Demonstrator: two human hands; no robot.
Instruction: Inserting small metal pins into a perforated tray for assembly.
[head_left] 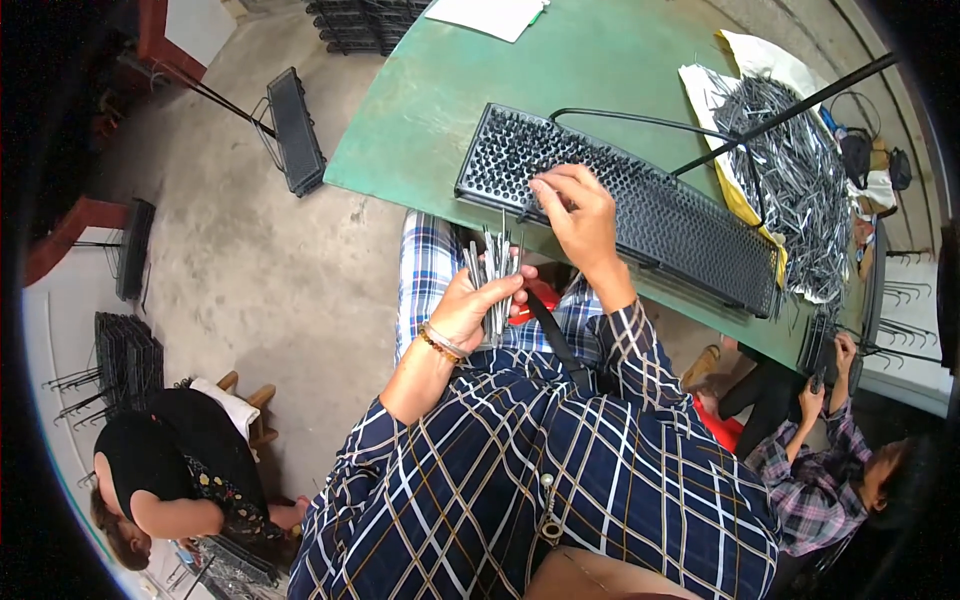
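Observation:
My left hand (pixel 478 302) is closed around a bundle of thin grey metal strips (pixel 492 262), whose ends stick out above and below the fingers, over my lap. My right hand (pixel 580 212) is above a long black rack (pixel 690 225) with rows of small holes or pegs. Its thumb and index finger are pinched together at the rack's near side; what is between them, if anything, is too small to make out. At its left end, the rack shows small dark upright pieces, packed closely. A bent black rod (pixel 640 121) rises from its far side.
The rack lies along the near edge of a green table (pixel 440 110). A heap of metal strips (pixel 785 150) fills a white and yellow sack at the right. White paper (pixel 490 15) lies at the back. One person (pixel 820 480) works at the right, another (pixel 180 470) bends at the left.

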